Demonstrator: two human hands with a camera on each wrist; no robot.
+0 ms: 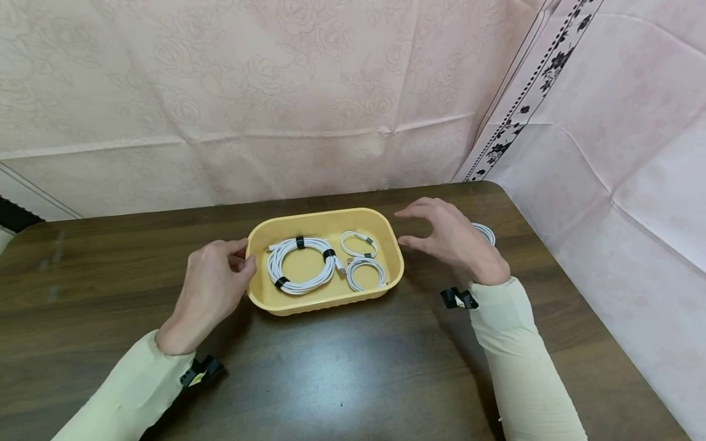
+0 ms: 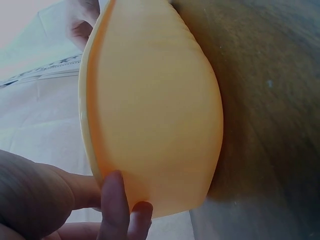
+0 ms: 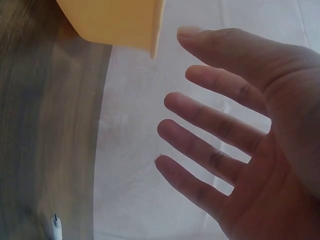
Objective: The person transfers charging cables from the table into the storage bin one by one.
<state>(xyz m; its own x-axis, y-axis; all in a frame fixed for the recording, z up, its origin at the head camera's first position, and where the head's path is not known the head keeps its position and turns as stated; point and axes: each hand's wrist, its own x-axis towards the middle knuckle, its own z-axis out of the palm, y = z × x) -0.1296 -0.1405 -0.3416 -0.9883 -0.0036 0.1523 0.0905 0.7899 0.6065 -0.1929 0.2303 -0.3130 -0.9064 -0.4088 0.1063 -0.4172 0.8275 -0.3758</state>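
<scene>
A yellow plastic bin (image 1: pixel 325 303) sits on the table. Inside it lies a large coil of white cable (image 1: pixel 276 269) bound with black straps, and to its right are two smaller white cable coils, one (image 1: pixel 371 236) behind the other (image 1: pixel 353 283). My left hand (image 1: pixel 212 282) pinches the bin's left end at the rim; in the left wrist view, fingers (image 2: pixel 115 200) press its outer wall. Just off the bin's right end is my right hand (image 1: pixel 447 236), holding nothing. Its fingers (image 3: pixel 200 135) are spread and extended in the right wrist view.
Another white cable coil (image 1: pixel 485 233) lies on the table, partly hidden behind my right hand. A cable plug (image 3: pixel 56 227) shows low in the right wrist view. Pinkish floral cloth (image 1: pixel 276 122) hangs behind the brown wooden table (image 1: pixel 331 380) and along its right side.
</scene>
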